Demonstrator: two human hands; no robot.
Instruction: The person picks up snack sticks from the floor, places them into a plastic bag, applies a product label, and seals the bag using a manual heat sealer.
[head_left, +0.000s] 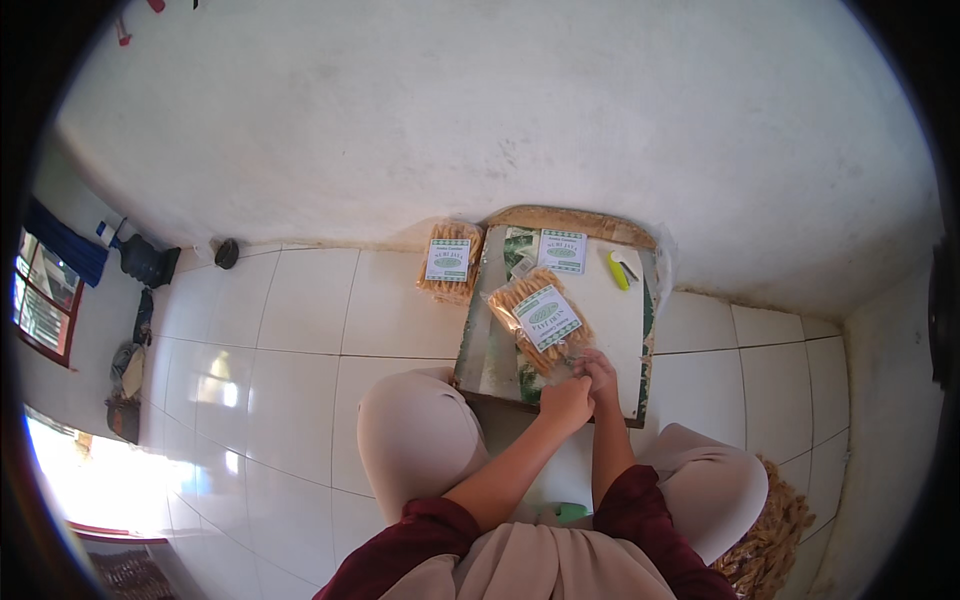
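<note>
A clear plastic bag of stick-shaped snacks (551, 319) with a printed label lies tilted on a low worn wooden table (600, 375). My left hand (568, 405) and my right hand (598, 371) meet at the bag's near end, both closed on its gathered plastic. Their fingertips partly hide each other and the bag's end. Beyond the bag lies a stack of printed labels or a single one (562, 251); I cannot tell which. To its right, a yellow-green stapler (619, 271) rests on the table.
Filled snack bags (448, 262) sit on the tiled floor at the table's left, by the wall. More snacks (772, 532) lie in plastic beside my right knee. A green object (571, 512) is between my legs. A water jug (142, 259) stands far left.
</note>
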